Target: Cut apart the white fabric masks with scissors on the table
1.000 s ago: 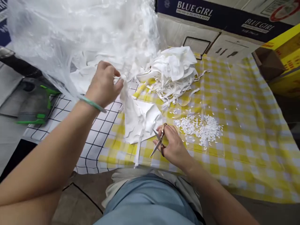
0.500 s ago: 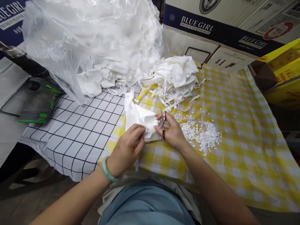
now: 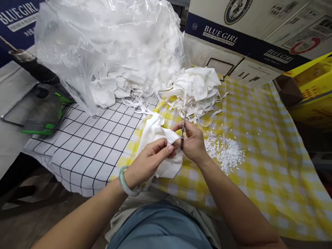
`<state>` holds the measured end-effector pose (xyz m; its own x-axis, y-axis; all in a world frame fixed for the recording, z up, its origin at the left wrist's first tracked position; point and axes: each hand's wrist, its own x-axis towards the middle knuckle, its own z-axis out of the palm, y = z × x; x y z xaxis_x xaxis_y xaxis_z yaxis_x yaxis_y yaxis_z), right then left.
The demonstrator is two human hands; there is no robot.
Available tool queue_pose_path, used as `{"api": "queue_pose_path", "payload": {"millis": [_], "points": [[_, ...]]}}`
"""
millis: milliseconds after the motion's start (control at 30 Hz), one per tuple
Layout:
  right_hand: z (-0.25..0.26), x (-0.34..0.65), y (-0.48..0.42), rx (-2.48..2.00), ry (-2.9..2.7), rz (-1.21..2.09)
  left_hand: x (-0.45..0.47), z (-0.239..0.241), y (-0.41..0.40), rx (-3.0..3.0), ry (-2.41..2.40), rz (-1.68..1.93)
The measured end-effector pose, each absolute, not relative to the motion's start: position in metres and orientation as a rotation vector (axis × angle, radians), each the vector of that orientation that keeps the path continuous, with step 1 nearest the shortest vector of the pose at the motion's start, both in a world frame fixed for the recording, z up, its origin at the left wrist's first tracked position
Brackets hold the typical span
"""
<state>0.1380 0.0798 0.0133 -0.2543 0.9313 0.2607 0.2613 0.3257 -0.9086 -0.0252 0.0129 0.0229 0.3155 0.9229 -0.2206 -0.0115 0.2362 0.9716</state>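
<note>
My left hand (image 3: pixel 155 156), with a pale green bangle at its wrist, pinches an edge of a white fabric piece (image 3: pixel 169 167) with thin straps. The cloth lies over the front middle of the table. My right hand (image 3: pixel 192 141) is closed around small scissors (image 3: pixel 183 129), whose blades point away from me. Its fingers are right beside the cloth's corner, close to my left fingertips; whether they also grip the cloth is hard to see. Behind it lies a heap of similar white pieces (image 3: pixel 197 84) with tangled straps.
A pile of small white clippings (image 3: pixel 229 152) lies right of my right hand on the yellow checked tablecloth (image 3: pixel 269 186). At the back stands a big clear plastic bag (image 3: pixel 64 45) full of white fabric. Cartons (image 3: pixel 249 38) stand behind; a grey-and-green device (image 3: pixel 41 107) is at left.
Both hands have shifted slightly, my left toward the right one. The white cloth has been turned and now hangs lower toward me. The scissors' blades have swung to point away from me.
</note>
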Motion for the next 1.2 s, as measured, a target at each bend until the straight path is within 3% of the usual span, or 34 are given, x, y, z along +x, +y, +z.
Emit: {"api": "queue_pose_path", "payload": {"millis": [100,267,367,500,667,1200], "points": [[0.015,0.146,0.077,-1.189,-1.675,1.064,-0.019,0.028,0.015,1.101,1.014,0.827],[0.004,0.140,0.053,-1.140,-1.409,1.635,-0.019,0.035,0.012,1.598,1.123,1.171],[0.003,0.137,0.036,-1.095,-1.346,1.759,-0.012,0.028,0.015,1.405,1.009,1.245],[0.012,0.157,0.025,-1.266,-1.758,1.318,0.001,0.015,0.015,1.167,1.063,1.234],[0.018,0.184,0.016,-1.428,-2.135,0.734,0.011,0.011,0.008,1.311,1.152,1.195],[0.020,0.191,0.015,-1.464,-2.185,0.662,0.020,0.007,0.005,1.699,1.152,1.160]]}}
